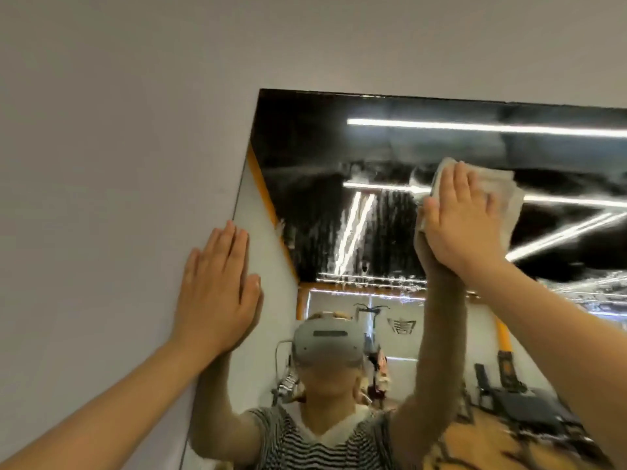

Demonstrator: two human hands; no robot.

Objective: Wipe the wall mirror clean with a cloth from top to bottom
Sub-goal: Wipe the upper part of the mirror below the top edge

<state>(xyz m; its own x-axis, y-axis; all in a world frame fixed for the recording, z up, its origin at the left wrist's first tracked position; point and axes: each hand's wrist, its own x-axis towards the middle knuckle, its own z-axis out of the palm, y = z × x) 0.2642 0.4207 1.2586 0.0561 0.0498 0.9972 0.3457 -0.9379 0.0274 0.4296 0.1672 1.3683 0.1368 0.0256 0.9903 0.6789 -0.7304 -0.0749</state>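
Observation:
The wall mirror (305,157) fills the right half of the head view, its top edge high up and its left edge running down the middle. Streaks and wet smears cover its upper part. A pale grey cloth (509,195) lies flat against the upper glass, and my right hand (464,215) presses on it with straight fingers. My left hand (217,290) rests flat across the mirror's left edge, fingers on the wall and thumb over the glass.
The plain grey wall (118,164) spreads to the left of and above the mirror. The glass reflects a person in a striped shirt with a headset, dark ceiling with strip lights, and gym gear.

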